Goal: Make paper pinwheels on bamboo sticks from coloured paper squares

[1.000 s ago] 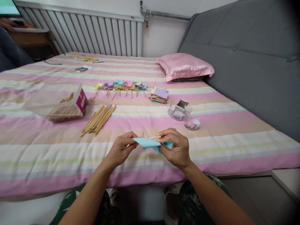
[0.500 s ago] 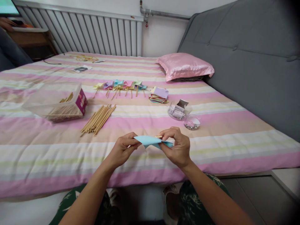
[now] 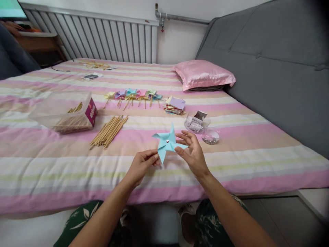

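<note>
A light-blue paper pinwheel (image 3: 162,145) faces me above the near part of the bed, with a small shiny pin head at its centre. My left hand (image 3: 145,164) is closed in a pinch at its lower left side. Whether those fingers grip a paper blade or a stick behind it is hidden. My right hand (image 3: 192,152) is beside the right-hand blade, thumb and fingers apart; its thumb overlaps the blade's edge, and I cannot tell whether it presses on it. Any stick of this pinwheel is out of sight behind the paper.
Wooden sticks (image 3: 109,132) lie left of my hands, beside a clear plastic box (image 3: 60,103) holding more. Beyond are finished pinwheels (image 3: 132,94), a paper stack (image 3: 174,104), two small clear tubs (image 3: 192,125) and a pink pillow (image 3: 204,75). Another person's hand (image 3: 12,28) shows far left.
The pinwheel has turned from edge-on to facing me, showing its blades and pin. My right hand has loosened from its pinch, fingers now spread. My left hand still pinches.
</note>
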Demonstrator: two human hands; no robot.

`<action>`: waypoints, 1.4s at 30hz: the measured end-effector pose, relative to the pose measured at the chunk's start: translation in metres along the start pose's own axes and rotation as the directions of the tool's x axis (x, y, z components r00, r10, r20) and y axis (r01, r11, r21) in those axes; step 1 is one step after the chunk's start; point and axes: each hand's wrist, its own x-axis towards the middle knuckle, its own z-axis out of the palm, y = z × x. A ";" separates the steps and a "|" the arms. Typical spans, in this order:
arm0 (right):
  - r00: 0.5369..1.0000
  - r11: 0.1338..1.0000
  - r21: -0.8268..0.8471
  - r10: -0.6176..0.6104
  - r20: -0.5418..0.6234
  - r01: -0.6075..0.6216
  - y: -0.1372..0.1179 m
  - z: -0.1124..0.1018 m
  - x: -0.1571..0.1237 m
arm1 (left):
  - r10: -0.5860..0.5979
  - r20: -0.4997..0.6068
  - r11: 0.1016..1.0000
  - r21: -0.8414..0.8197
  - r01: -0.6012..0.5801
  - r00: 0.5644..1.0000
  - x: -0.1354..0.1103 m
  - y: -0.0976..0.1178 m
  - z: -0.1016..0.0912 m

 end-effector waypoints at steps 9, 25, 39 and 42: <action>0.906 0.901 0.117 0.402 0.133 -0.418 0.021 0.035 -0.016 | -0.122 -0.316 0.894 -0.446 -0.034 0.941 0.005 -0.024 0.022; 0.912 0.892 0.199 0.410 0.028 -0.407 0.029 0.034 -0.001 | -0.115 -0.385 0.904 -0.423 -0.065 0.916 0.006 -0.028 0.024; 0.917 0.924 0.245 0.346 -0.197 -0.296 0.021 0.026 0.008 | -0.100 -0.235 0.947 -0.321 0.020 0.967 0.001 -0.016 0.024; 0.917 0.926 0.239 0.341 -0.206 -0.291 0.021 0.022 0.009 | -0.129 -0.177 0.949 -0.307 0.069 0.976 0.001 -0.016 0.022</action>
